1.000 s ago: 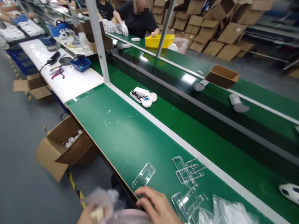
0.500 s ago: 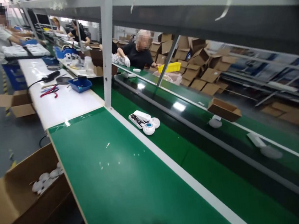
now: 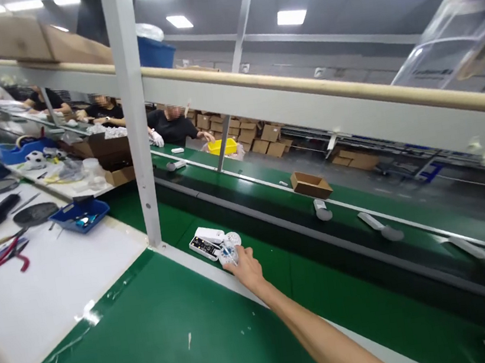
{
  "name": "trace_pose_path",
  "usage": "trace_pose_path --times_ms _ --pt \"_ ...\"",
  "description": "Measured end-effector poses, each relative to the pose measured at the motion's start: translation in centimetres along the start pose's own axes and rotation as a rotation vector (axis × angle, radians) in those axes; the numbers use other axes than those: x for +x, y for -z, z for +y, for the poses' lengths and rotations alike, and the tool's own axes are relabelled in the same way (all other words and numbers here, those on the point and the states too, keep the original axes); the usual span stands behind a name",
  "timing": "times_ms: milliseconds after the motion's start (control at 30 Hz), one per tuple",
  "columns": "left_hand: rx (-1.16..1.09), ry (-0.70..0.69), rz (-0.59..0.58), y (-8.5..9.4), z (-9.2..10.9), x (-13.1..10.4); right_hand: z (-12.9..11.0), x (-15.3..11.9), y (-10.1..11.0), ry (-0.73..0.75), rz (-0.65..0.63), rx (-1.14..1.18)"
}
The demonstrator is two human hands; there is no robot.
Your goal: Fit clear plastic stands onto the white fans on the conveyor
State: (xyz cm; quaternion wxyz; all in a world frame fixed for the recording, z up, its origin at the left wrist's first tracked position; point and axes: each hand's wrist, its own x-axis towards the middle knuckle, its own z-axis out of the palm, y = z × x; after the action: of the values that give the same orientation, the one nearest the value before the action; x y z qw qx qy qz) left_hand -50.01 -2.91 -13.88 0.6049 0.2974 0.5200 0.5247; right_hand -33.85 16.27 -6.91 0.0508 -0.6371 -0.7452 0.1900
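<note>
My right hand (image 3: 249, 268) reaches in from the lower right over the inner green belt. Its fingers are closed on a clear round plastic piece (image 3: 229, 254), held at the round end of an opened white plastic device (image 3: 209, 233). The device lies on the belt beside the pale ledge, its long housing showing a dark circuit board (image 3: 203, 247). A second white round part (image 3: 234, 238) sits behind the clear piece. Whether the clear piece touches the device cannot be made out. My left hand is out of view.
A metal post (image 3: 135, 130) rises beside the device. Left, a white worktop (image 3: 68, 252) bears red-handled pliers (image 3: 3, 260) and a blue tray (image 3: 79, 215). White parts (image 3: 380, 227) lie along the far belt near a cardboard box (image 3: 311, 185). Co-workers sit beyond, near a yellow tray (image 3: 222, 146).
My right hand has gone from the bottom edge forward to the device on the belt, the clear piece now at its round end. The view has tilted up and turned right.
</note>
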Motion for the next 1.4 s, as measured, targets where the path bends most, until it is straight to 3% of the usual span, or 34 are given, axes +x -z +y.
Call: trace_pose_path --times_ms 100,167,267,333,433,567,667,767,833,900,967,1033,1133,1200,1300,1400 --pt "0.137 -0.109 0.077 0.4 4.6 0.1 -1.2 2.1 -1.3 -0.056 -0.016 0.015" --pt "0.273 -0.222 0.165 0.5 8.1 2.1 -1.8 2.8 -1.6 -0.063 -0.018 0.033" --pt "0.539 -0.44 0.262 -0.5 12.7 8.2 -2.0 3.0 -1.3 -0.044 -0.008 0.063" --pt "0.722 -0.527 0.222 -1.7 14.5 13.3 -1.1 2.4 -0.3 -0.027 0.015 0.086" --pt "1.107 -0.5 0.035 -3.7 15.0 19.8 2.4 0.0 2.4 0.007 0.031 0.201" --pt "1.381 -0.422 -0.186 -5.5 12.9 24.5 10.0 -7.0 5.7 -0.036 -0.043 0.43" --pt "1.513 -0.436 -0.175 -5.4 11.1 26.0 14.5 -14.1 5.4 -0.086 -0.083 0.535" --pt "1.447 -0.526 -0.115 -4.7 10.8 26.4 16.1 -20.2 3.3 -0.197 -0.075 0.507" --pt "1.279 -0.528 -0.079 -5.1 11.6 25.7 15.9 -22.8 2.1 -0.249 -0.065 0.445" --pt "1.171 -0.454 -0.03 -6.7 12.9 23.8 15.5 -24.4 1.8 -0.277 -0.036 0.413" --pt "1.024 -0.388 -0.021 -9.2 13.9 20.7 15.1 -25.3 2.4 -0.327 0.032 0.449" --pt "0.706 -0.343 -0.096 -12.3 14.0 16.8 14.9 -25.9 3.8 -0.382 0.12 0.537" --pt "0.083 -0.142 -0.303 -17.1 12.6 10.4 14.5 -26.5 6.6 -0.342 0.208 0.637" --pt "-0.221 0.01 -0.355 -20.1 11.1 6.5 14.1 -26.7 8.4 -0.27 0.244 0.608" --pt "-0.477 0.157 -0.373 -24.1 9.0 1.7 13.6 -27.1 10.0 -0.18 0.29 0.446" --pt "-0.557 0.187 -0.388 -27.2 7.7 -1.7 13.6 -27.8 10.5 -0.153 0.322 0.32"
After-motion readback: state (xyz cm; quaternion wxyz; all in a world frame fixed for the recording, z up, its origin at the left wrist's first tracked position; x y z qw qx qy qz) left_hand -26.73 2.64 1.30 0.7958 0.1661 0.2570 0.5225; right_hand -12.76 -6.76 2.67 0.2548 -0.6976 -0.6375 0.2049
